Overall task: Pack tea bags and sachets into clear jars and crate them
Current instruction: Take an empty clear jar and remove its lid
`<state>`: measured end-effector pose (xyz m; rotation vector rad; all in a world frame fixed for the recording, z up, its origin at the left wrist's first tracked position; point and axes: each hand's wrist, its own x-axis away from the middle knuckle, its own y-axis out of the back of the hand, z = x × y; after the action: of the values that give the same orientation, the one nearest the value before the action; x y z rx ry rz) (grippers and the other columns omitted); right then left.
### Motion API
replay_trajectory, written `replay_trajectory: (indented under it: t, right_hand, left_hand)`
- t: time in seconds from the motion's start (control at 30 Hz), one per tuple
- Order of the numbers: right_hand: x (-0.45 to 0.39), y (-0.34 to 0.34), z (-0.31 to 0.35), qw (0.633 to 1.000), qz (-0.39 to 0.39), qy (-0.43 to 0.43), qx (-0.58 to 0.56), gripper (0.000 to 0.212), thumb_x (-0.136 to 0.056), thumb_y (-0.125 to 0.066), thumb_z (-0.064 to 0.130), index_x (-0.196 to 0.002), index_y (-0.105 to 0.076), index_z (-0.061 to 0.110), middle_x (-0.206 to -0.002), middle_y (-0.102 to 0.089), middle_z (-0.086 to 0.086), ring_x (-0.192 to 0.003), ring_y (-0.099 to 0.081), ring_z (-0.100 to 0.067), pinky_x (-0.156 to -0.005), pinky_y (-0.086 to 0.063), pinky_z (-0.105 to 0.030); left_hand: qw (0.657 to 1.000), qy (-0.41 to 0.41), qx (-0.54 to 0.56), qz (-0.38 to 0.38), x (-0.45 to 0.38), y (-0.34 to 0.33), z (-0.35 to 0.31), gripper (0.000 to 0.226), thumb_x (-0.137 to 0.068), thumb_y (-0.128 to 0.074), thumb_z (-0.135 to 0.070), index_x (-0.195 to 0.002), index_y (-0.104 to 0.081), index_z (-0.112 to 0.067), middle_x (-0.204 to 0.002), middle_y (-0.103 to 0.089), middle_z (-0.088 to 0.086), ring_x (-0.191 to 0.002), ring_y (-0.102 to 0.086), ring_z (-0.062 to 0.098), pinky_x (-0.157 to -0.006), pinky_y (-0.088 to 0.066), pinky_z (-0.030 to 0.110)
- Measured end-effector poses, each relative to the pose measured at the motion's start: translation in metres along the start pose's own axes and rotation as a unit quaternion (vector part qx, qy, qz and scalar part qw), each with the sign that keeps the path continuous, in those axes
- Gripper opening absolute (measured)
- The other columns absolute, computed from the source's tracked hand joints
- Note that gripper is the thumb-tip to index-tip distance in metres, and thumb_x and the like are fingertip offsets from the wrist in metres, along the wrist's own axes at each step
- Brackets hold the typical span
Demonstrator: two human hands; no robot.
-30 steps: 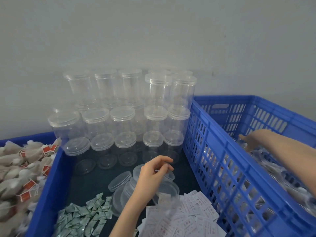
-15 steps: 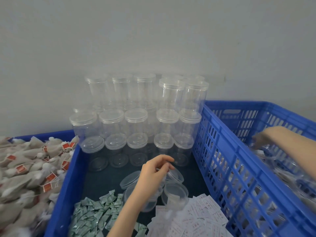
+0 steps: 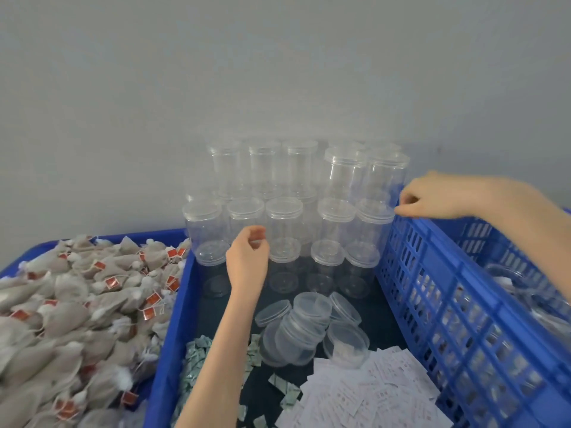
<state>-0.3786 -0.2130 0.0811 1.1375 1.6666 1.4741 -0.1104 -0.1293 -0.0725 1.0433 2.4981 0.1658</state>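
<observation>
— So which step is this?
— Fetching a jar: left hand point(image 3: 247, 261), fingers loosely curled and holding nothing, nears the stacked jars point(image 3: 284, 223); right hand point(image 3: 432, 196), also holding nothing, hovers over the crate point(image 3: 463, 304) rim.
— Next?
— Probably gripping one jar without toppling its neighbours.

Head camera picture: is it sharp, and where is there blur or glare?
Head view: soft, even light, no hard shadows. The stacked jars look hazy, with pale edges. The right hand and the tea bags at the left edge are smeared. The crate wall bends from the wide lens.
</observation>
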Motion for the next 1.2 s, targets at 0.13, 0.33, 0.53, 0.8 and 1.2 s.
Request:
replay_trajectory:
  t: [0.13,0.33,0.53,0.8,1.2]
  right_hand:
    - [0.009,-0.004,0.062,0.995,0.056,0.079,-0.029,0.041,-0.102,-0.046,0.038,-0.084,-0.065,0.007,-0.075,-0.058,-0.002,-0.069,-0.049,-0.017,-0.070,-0.043,-0.033]
    - [0.010,-0.051,0.101,0.989,0.119,0.089,-0.024,0.043,-0.102,-0.047,0.041,-0.069,-0.051,0.013,-0.070,-0.051,-0.002,-0.065,-0.050,-0.020,-0.062,-0.037,-0.032]
    - [0.004,-0.088,0.115,0.980,0.118,0.076,-0.145,0.040,-0.102,-0.047,0.031,-0.104,-0.067,-0.004,-0.087,-0.063,-0.017,-0.073,-0.050,-0.024,-0.063,-0.037,-0.032]
    - [-0.011,-0.105,0.111,0.964,0.043,0.104,-0.239,0.029,-0.101,-0.050,0.029,-0.122,-0.062,0.013,-0.118,-0.068,-0.006,-0.104,-0.065,-0.024,-0.095,-0.052,-0.042]
    - [-0.022,-0.125,0.078,0.926,-0.169,0.054,-0.333,0.024,-0.099,-0.054,0.028,-0.120,-0.064,0.021,-0.101,-0.064,0.008,-0.094,-0.064,-0.011,-0.083,-0.053,-0.027]
  left_hand:
    - [0.999,-0.019,0.001,0.038,-0.016,-0.007,-0.016,0.032,-0.088,-0.065,-0.017,-0.118,-0.057,-0.022,-0.106,-0.064,-0.007,-0.093,-0.060,0.010,-0.078,-0.043,0.021]
    - [0.981,-0.070,-0.002,0.180,-0.037,-0.068,-0.063,0.100,-0.080,-0.077,-0.031,-0.152,-0.012,-0.006,-0.149,-0.034,0.010,-0.138,-0.033,0.023,-0.111,-0.032,0.036]
    - [0.981,-0.066,0.001,0.185,-0.049,-0.114,-0.088,0.123,-0.076,-0.080,-0.034,-0.151,0.013,-0.005,-0.161,-0.006,0.014,-0.148,-0.011,0.025,-0.119,-0.018,0.040]
    - [0.988,-0.052,-0.042,0.142,-0.055,-0.133,-0.078,0.116,-0.079,-0.075,-0.042,-0.153,0.010,-0.011,-0.156,-0.026,0.012,-0.141,-0.031,0.028,-0.107,-0.034,0.042]
    - [0.994,-0.094,-0.006,0.063,-0.045,-0.119,-0.066,0.090,-0.079,-0.075,-0.039,-0.149,-0.025,-0.015,-0.143,-0.040,0.006,-0.131,-0.041,0.020,-0.101,-0.037,0.031]
